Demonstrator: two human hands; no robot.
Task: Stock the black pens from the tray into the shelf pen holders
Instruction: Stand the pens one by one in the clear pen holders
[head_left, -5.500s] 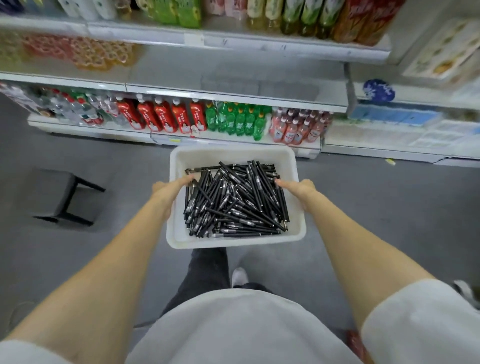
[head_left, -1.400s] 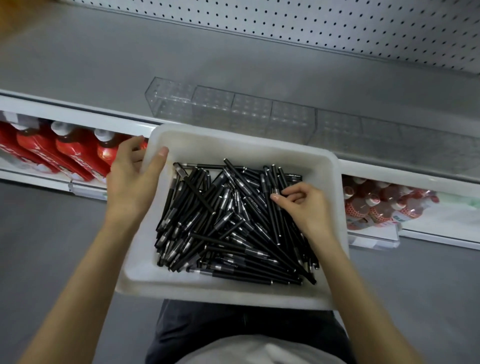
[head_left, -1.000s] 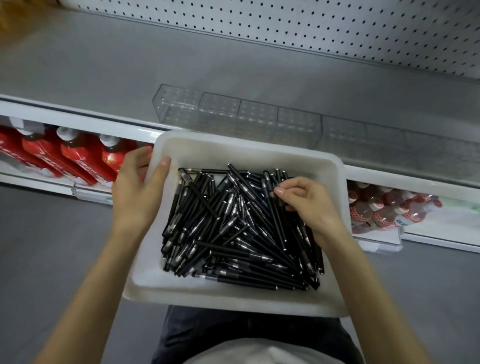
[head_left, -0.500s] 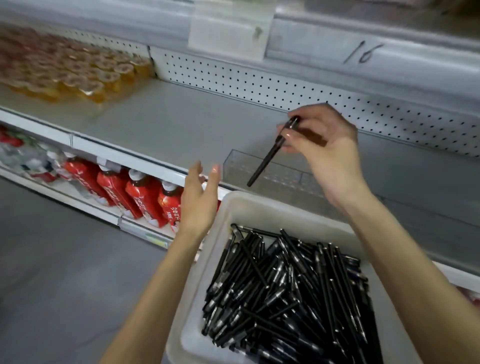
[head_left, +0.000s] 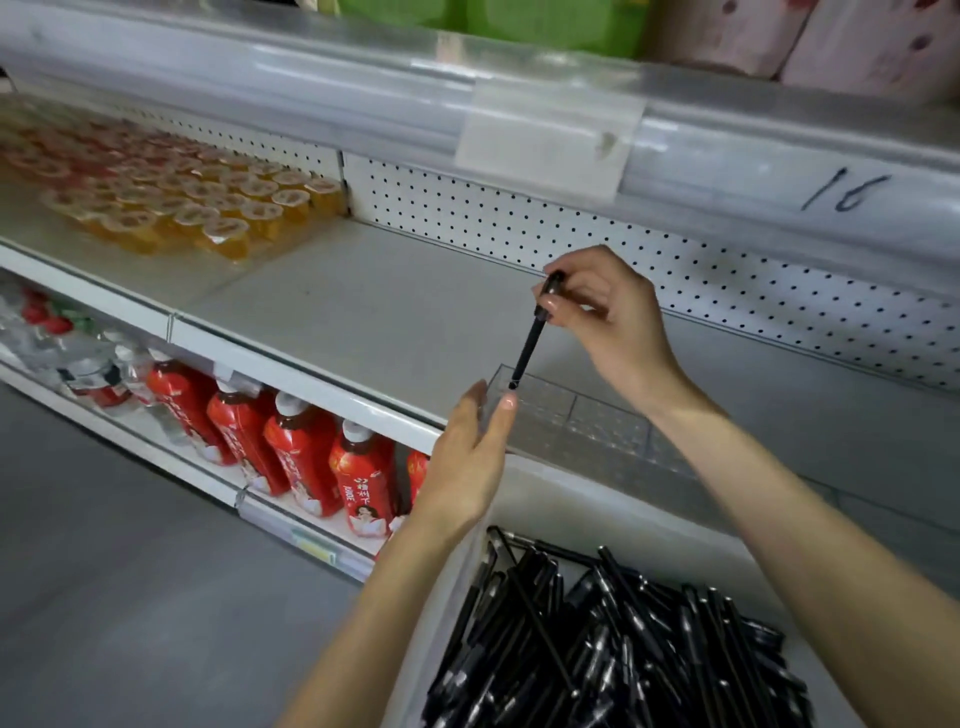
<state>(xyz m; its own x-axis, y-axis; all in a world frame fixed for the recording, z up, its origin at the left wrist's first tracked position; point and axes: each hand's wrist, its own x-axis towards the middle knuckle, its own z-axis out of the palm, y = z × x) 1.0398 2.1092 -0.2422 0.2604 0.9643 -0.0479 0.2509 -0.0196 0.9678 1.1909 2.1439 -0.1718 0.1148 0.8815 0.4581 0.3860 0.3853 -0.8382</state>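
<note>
The right hand (head_left: 608, 317) is pinching a slim black plastic pen (head_left: 530, 343) near its upper end, thumb and fingertips clamped on the barrel. It is holding the pen almost upright so its lower tip is aiming into the leftmost compartment of the clear plastic divided pen holder (head_left: 587, 415), which is sitting along the near edge of the grey metal shelf (head_left: 363, 312). The left hand (head_left: 462, 467) is reaching to the holder's near-left corner with fingers fairly straight and slightly apart, probably to steady the light holder; whether it is touching cannot be told. The remaining heap of black pens (head_left: 623, 649) is lying in the white plastic tray (head_left: 597, 499), near and to the right, within easy reach.
</note>
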